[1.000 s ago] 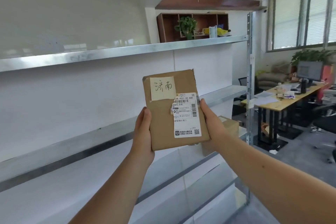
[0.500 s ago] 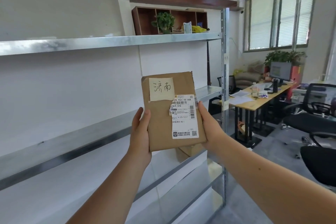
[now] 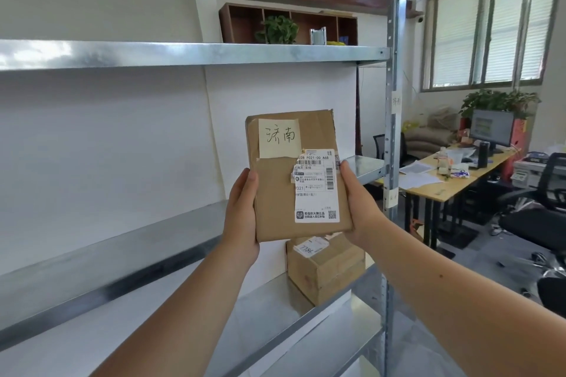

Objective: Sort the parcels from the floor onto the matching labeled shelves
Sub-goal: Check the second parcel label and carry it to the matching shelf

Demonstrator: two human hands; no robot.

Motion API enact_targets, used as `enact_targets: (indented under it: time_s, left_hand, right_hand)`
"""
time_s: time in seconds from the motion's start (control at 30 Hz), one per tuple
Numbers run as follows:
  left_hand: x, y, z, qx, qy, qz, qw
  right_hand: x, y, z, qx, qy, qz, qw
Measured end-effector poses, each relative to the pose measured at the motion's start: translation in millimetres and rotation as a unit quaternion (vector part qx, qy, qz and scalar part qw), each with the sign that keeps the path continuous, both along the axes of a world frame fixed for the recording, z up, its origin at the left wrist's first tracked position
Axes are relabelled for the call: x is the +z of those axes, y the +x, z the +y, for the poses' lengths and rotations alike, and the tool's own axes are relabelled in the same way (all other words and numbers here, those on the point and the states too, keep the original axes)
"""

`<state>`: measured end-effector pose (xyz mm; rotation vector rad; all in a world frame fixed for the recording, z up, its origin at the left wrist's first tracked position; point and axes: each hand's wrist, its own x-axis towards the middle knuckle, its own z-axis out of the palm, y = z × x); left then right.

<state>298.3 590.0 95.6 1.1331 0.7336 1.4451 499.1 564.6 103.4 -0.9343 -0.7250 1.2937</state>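
The left hand (image 3: 242, 217) and right hand (image 3: 360, 202) clasp a flat brown parcel (image 3: 294, 177) by its side edges, fingers curled behind it and hidden, thumbs along the front. It is held upright before the metal shelves (image 3: 190, 53), bearing a handwritten yellow note (image 3: 278, 138) and a white shipping label (image 3: 317, 190). A cardboard box (image 3: 327, 269) sits on the shelf below.

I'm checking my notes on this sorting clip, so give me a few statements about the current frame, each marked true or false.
1. Both the left hand and the right hand grip the flat parcel. True.
2. The parcel's yellow note is blank. False: it bears handwritten characters.
3. A cardboard box sits on the shelf below the parcel. True.
4. The held parcel rests on a shelf. False: it is held in the air.
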Motion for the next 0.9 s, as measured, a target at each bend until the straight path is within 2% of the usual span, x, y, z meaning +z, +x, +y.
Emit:
enact_targets:
  time_s: [0.3,0.53,0.9]
  left_hand:
    - [10.4,56.4,54.3,-0.012,-0.039,0.024,0.999]
    - [-0.1,112.1,84.3,0.039,-0.035,0.014,0.999]
    - [6.3,267.8,115.0,0.117,-0.041,0.008,0.992]
  right_hand:
    - [1.8,57.3,60.9,0.024,-0.003,0.012,1.0]
    - [-8.7,113.3,108.1,0.063,-0.007,0.015,0.998]
    - [2.8,264.6,164.8,0.124,-0.015,-0.003,0.992]
